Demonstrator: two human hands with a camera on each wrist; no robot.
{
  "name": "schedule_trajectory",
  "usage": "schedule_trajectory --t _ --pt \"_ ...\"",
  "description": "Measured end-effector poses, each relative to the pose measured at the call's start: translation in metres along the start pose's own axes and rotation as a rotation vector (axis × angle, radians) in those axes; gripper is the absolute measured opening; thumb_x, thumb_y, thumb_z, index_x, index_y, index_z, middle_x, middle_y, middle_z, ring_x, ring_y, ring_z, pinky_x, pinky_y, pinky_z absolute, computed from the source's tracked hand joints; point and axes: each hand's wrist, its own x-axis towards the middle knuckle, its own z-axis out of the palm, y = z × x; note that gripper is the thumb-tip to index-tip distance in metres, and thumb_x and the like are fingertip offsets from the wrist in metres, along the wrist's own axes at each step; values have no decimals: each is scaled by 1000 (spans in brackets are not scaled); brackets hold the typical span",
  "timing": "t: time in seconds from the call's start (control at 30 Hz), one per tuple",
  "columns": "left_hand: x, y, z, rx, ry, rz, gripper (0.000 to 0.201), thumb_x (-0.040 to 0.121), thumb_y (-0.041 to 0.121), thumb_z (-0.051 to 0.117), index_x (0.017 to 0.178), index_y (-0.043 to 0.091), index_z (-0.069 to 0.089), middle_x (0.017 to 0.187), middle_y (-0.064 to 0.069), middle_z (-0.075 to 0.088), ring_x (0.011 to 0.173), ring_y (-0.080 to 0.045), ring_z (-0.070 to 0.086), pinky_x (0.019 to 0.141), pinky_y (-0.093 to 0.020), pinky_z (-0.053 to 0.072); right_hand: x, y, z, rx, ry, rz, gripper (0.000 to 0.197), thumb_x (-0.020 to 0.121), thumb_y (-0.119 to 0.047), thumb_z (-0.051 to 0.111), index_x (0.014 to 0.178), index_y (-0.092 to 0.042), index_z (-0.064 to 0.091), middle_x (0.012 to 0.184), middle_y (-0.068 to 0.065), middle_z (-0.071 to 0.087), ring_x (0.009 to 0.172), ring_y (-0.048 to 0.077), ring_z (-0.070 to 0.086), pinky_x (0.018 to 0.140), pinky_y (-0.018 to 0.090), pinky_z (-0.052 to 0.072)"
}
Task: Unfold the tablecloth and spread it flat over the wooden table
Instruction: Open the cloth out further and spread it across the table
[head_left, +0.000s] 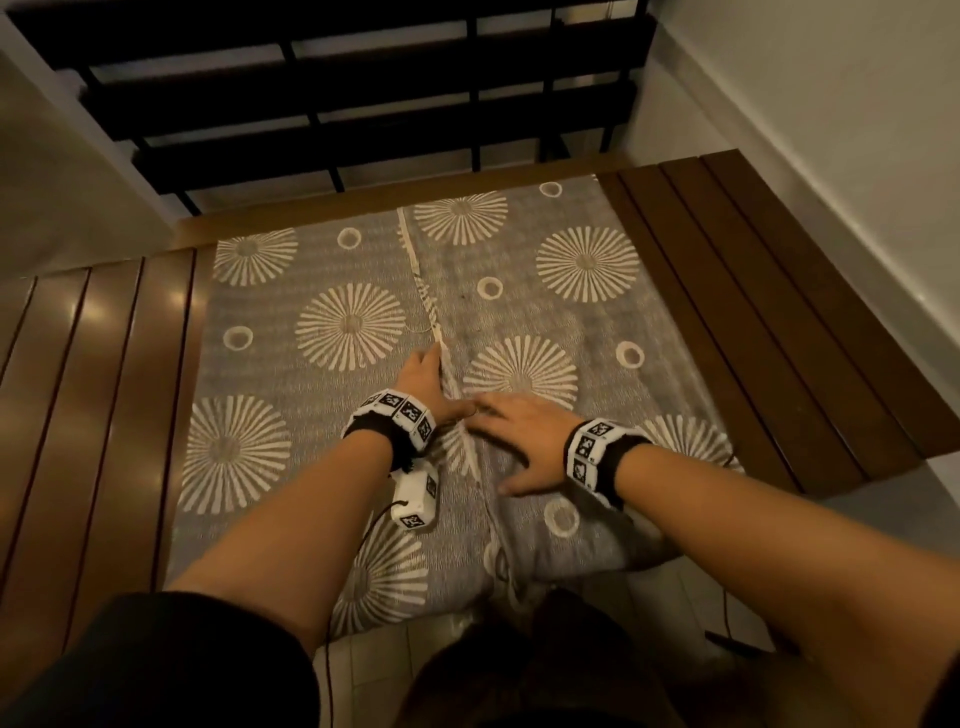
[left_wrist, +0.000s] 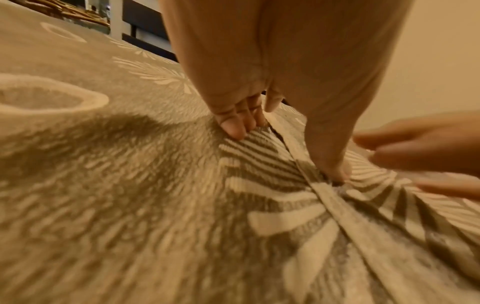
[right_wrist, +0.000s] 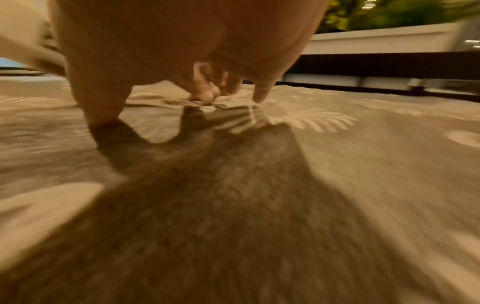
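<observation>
The tablecloth (head_left: 353, 322) lies under both my hands at frame centre, covering the middle of the wooden table (head_left: 93, 364); bare slats show left and right. No legible writing, only black-and-white marker squares on my wristbands (head_left: 400, 415). My left hand (head_left: 423, 379) pinches the raised hem. My right hand (head_left: 519, 441) rests flat beside it, fingers spread, grasping nothing.
</observation>
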Motion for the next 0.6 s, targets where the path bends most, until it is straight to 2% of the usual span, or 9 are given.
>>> schedule_trajectory --t 0.07,0.13,0.23,0.3,0.37,0.43,0.53,0.6 --pt "-4 -1 1 73 -7 19 106 72 53 76 151 14 17 151 -13 24 138 -33 30 113 -42 31 -14 14 -1 47 12 186 88 81 -63 54 151 -26 16 161 8 9 145 27 14 117 46 15" --pt "-6 2 0 146 -18 46 97 76 51 73 149 15 21 148 -14 27 135 -35 33 110 -43 34 -36 35 3 101 -4 356 81 88 -58 49 152 -24 13 161 6 7 146 28 13 117 45 15" --pt "-8 16 -1 234 -69 46 84 81 49 67 147 19 24 146 -18 29 132 -39 32 107 -50 36 -72 63 8 67 -55 485 70 93 -50 43 151 -23 15 161 6 8 147 28 13 118 46 19" --pt "-14 37 0 312 -45 85 74 82 44 62 144 18 31 149 -18 25 134 -41 26 106 -53 34 -91 74 9 18 -35 549 66 94 -45 43 150 -21 19 160 8 13 146 28 16 117 46 21" --pt "-19 67 5 361 35 224 58 87 33 56 139 13 40 151 -17 26 137 -40 25 107 -52 34 -105 78 9 35 -2 646 63 91 -40 47 147 -18 27 157 10 20 142 30 24 114 45 27" --pt "-21 104 19 361 41 430 48 91 27 52 136 12 47 147 -16 36 133 -37 33 105 -49 37 -117 76 8 89 47 746 60 88 -35 50 143 -17 33 152 12 28 136 32 32 109 44 34" --pt "-26 161 52 293 -157 628 47 92 31 52 138 20 47 143 -12 43 130 -33 41 106 -46 37 -142 69 7 112 138 936 58 82 -33 55 135 -15 38 137 12 39 124 33 40 96 44 40" --pt "-27 190 75 312 -264 689 49 94 31 51 142 23 43 147 -13 38 133 -34 38 109 -48 35 -163 66 12 148 150 1116 66 81 -36 58 138 -14 34 137 13 36 124 35 38 96 46 39"
